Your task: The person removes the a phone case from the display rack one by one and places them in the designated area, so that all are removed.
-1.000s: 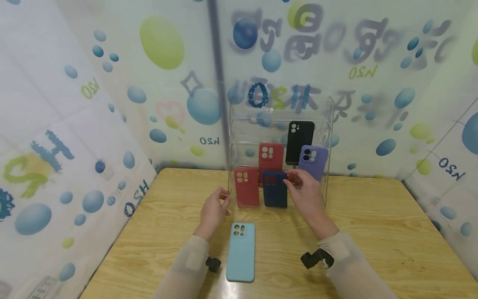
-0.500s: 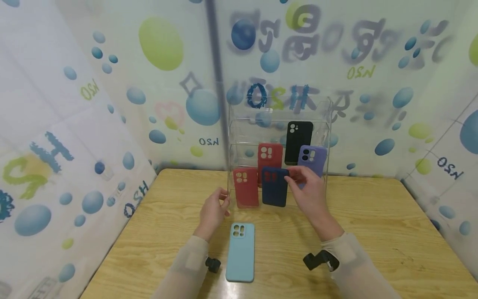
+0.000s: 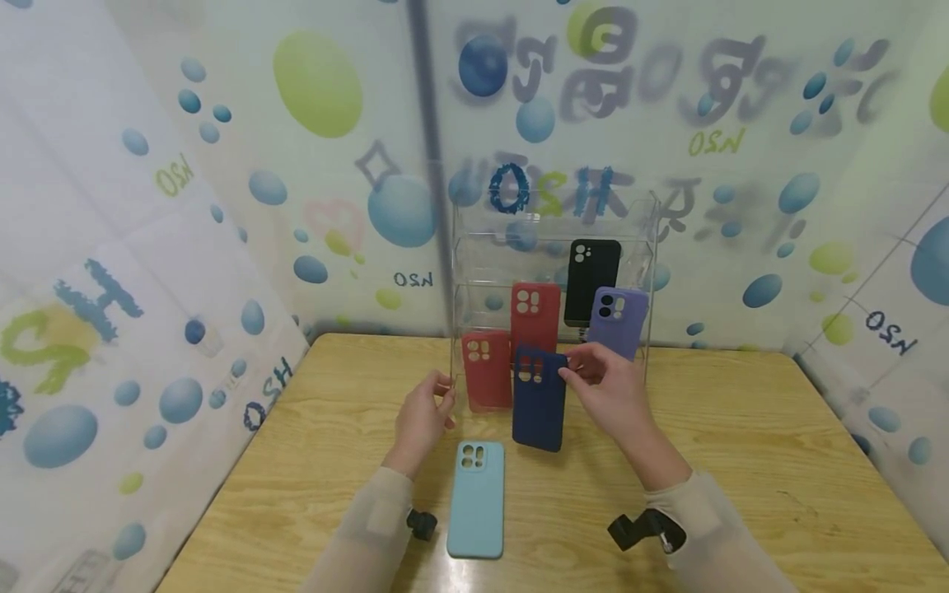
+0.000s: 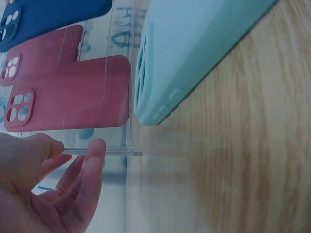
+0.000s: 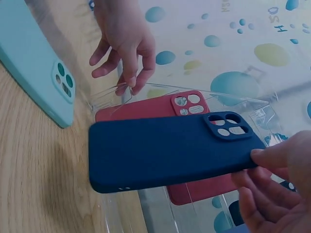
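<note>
My right hand (image 3: 610,387) pinches the upper right edge of a dark blue phone case (image 3: 539,403), holding it upright in front of the clear acrylic rack (image 3: 474,305). In the right wrist view the blue case (image 5: 165,150) shows its camera cutouts, with the thumb on its near edge. My left hand (image 3: 423,422) holds the left side edge of the rack between thumb and fingers. A red phone case (image 3: 489,375) stands in the rack's lowest tier, and another red case (image 3: 535,313) one tier up, partly covered by the blue one.
Higher on the rack stand a black phone case (image 3: 593,280) and a purple one (image 3: 619,321), the purple one partly behind the right hand. A light blue phone case (image 3: 476,506) lies on the wooden table (image 3: 334,494) between the forearms. A patterned wall rises behind the rack.
The dark blue case has come up out of the rack's lowest tier and forward toward me, carried by the right hand. The left hand has stayed at the rack's edge.
</note>
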A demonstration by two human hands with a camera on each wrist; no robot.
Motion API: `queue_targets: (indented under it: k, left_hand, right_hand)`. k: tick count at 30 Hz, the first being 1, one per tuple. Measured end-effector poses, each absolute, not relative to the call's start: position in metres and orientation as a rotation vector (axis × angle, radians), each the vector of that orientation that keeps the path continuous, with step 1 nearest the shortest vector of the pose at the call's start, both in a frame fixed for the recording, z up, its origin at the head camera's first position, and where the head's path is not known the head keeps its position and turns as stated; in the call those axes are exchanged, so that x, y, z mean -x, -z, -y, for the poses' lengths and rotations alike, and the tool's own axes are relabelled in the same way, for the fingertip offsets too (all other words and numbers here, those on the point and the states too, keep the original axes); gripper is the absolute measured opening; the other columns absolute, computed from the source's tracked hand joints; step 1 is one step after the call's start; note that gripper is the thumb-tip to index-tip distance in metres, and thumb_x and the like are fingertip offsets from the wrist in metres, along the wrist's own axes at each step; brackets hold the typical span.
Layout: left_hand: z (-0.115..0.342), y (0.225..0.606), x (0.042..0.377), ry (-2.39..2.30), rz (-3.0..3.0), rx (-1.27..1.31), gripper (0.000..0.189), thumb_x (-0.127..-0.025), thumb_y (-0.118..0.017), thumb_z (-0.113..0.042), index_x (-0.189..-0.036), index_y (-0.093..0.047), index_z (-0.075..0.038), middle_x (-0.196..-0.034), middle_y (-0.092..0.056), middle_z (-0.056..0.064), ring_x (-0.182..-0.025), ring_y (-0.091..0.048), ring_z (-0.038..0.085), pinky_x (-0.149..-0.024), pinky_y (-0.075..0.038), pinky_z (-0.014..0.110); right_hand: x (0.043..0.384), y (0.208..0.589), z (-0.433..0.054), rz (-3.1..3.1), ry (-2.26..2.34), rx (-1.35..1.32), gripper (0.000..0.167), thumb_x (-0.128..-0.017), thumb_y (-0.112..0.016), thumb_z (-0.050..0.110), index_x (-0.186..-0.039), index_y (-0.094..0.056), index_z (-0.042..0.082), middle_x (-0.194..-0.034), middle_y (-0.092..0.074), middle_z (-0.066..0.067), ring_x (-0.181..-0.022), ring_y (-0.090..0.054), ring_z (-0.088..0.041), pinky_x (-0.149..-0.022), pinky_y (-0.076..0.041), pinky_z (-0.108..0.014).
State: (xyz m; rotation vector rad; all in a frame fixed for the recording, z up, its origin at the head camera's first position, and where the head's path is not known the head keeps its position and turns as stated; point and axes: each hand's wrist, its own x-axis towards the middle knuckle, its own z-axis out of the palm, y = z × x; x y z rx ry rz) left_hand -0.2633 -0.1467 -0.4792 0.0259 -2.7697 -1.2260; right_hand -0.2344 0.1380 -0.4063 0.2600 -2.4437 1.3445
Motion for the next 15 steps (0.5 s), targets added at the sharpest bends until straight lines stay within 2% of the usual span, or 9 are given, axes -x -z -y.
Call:
queue_targets:
  k: [7, 15]
  left_hand:
    - [0.148, 0.478, 0.263, 1.238, 2.776, -0.024, 0.016, -0.104, -0.062, -0.018, -0.119, -0.062, -0.014, -0.116, -0.073, 0.009, -0.061, -0.070, 0.017, -0.051, -0.047, 0.029]
    - [0.147, 0.477, 0.262, 1.213, 2.789, -0.019, 0.016, -0.104, -0.062, -0.018, -0.119, -0.062, -0.013, -0.116, -0.073, 0.009, -0.060, -0.069, 0.014, -0.051, -0.046, 0.030]
  right_hand:
    - [0.229, 0.413, -0.145, 2.614, -1.404, -0.257, 0.022, -0.094, -0.075, 0.011, -0.116, -0.072, 0.008, -0.099, -0.072, -0.009, -0.085, -0.074, -0.020, -0.071, -0.058, -0.029]
    - [0.225, 0.431, -0.147, 2.732, -1.442, -0.288, 0.024, -0.094, -0.076, 0.012, -0.117, -0.072, 0.009, -0.097, -0.074, -0.006, -0.082, -0.074, -0.023, -0.067, -0.055, -0.029]
